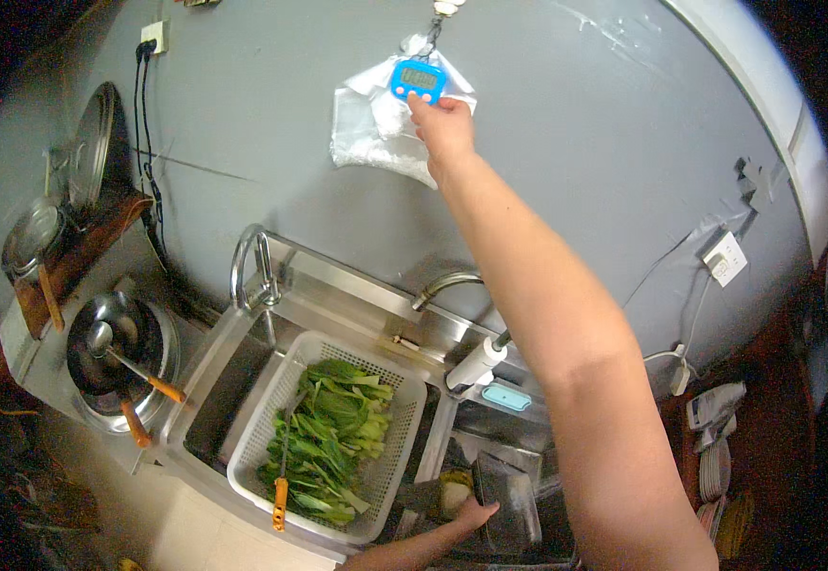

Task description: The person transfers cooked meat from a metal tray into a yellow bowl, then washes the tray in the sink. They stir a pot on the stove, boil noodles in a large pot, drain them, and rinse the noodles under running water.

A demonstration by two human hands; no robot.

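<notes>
High on the wall, my right hand (450, 128) holds a blue digital timer (418, 81) by its lower edge, the thumb at the light buttons. The timer hangs on a dark cord before a clear plastic bag (357, 128). My left hand (472, 512) is low in the right sink basin, touching the left edge of a dark rectangular container (510, 499); its other fingers are hidden, so its grip is unclear. Beside that hand sits a pale round item with yellow (455, 491). A white perforated basket (403, 457) of leafy greens (335, 428) rests over the left basin.
A tool with an orange handle (280, 503) lies across the basket. Two curved faucets (237, 264) (450, 282) rise behind the sink. At left stand a wok (82, 357) with a ladle (102, 337). A white cylinder (472, 367) and a light-blue dish (506, 397) sit between basin and wall.
</notes>
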